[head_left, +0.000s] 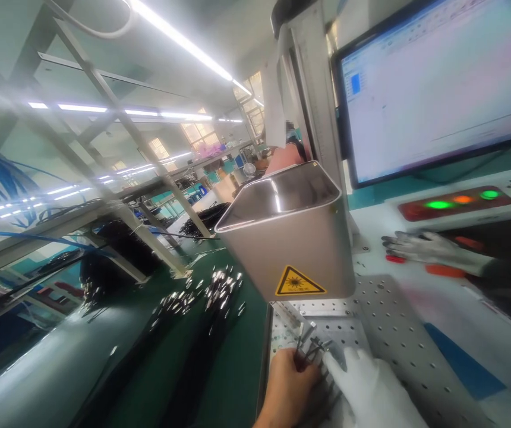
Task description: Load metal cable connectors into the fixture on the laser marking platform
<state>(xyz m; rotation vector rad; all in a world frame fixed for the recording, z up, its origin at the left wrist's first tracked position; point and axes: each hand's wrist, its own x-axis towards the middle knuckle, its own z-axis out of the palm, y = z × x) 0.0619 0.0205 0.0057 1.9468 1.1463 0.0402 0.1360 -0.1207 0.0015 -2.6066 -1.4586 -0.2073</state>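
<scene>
My left hand [287, 383] is bare and closed around a bundle of thin black cables with metal tips [311, 348], held on the perforated metal plate [398, 321] of a laser marking machine. My right hand [369, 389] wears a white glove. Its fingers are stretched out and rest against the same bundle from the right. Just above both hands hangs the machine's grey shielded head [295, 238], which carries a yellow laser warning label [299, 282].
Another person's gloved hand [420, 246] in a dark sleeve rests by red buttons, below a panel with green and orange lights [456, 202]. A monitor [438, 89] stands behind. Left of the plate, more metal-tipped black cables [211, 297] lie on a green mat [237, 368].
</scene>
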